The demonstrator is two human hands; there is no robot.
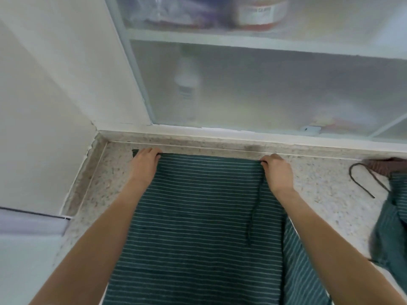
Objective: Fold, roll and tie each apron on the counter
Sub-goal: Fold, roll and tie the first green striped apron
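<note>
One dark green apron (198, 216) with thin pale stripes, laid flat along a speckled stone counter (319, 183), its far edge close to the raised back ledge. A folded layer lies on top; a second striped layer shows along the right side, lower down. One dark tie cord (253, 212) trails down the cloth from the far right corner.

Left hand (144, 164): at the far left corner of the apron, fingers curled over the edge and gripping the cloth. A small dark tip of fabric pokes out just beyond the fingers.

Right hand (278, 170): at the far right corner, fingers bent and pinching the edge where the cord begins. Both forearms reach over the apron's sides.

Second apron (392, 227): same green stripe, crumpled at the right edge of the counter, well apart from the first; a dark cord loop (363, 179) lies beside it. One reddish-brown cloth piece (387, 165) sits near the ledge above it.

Behind the ledge: a frosted sliding cabinet door (264, 84), blurred containers visible through it, contents unreadable. White wall (55, 84) to the left.
</note>
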